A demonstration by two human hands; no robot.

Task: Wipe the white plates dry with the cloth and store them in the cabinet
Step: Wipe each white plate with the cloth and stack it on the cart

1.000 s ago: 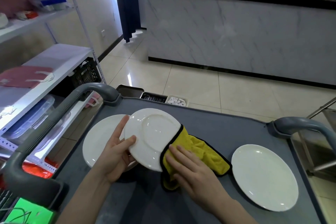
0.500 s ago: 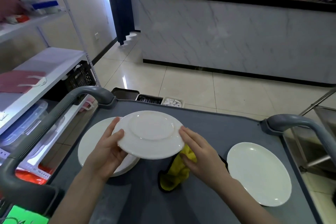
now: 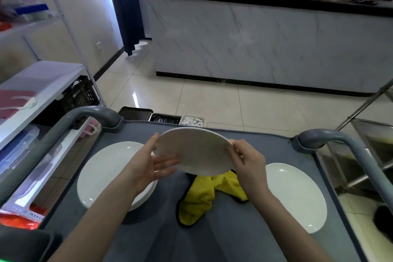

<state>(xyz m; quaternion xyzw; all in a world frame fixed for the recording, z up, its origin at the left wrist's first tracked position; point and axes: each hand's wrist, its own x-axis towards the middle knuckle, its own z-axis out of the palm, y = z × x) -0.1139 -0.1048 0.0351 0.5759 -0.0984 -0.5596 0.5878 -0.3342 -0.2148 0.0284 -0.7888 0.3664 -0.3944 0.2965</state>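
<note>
**At the bottom centre of the frame, you hold one white plate (image 3: 195,151) tilted above the grey cart (image 3: 234,238).**

Nearest you, the yellow cloth (image 3: 202,195) lies crumpled on the cart top with neither hand on it, probably set down so both hands can turn the plate. Just beyond it, your left hand (image 3: 148,166) spreads straight fingers under the plate's near side, thumb up against the rim, carrying rather than clasping. Your right hand (image 3: 248,161) pinches the opposite rim with curled fingers. That two-sided hold looks suited to flipping or checking the surface. A stack of plates (image 3: 106,174) sits at lower left and a single plate (image 3: 295,195) at lower right, perhaps separating wiped from unwiped; which is which I cannot tell. Farther off, metal trays (image 3: 165,118) line the cart's far edge, then a marble-fronted counter (image 3: 265,44). No cabinet is identifiable. No brand, label or writing is readable.
</note>
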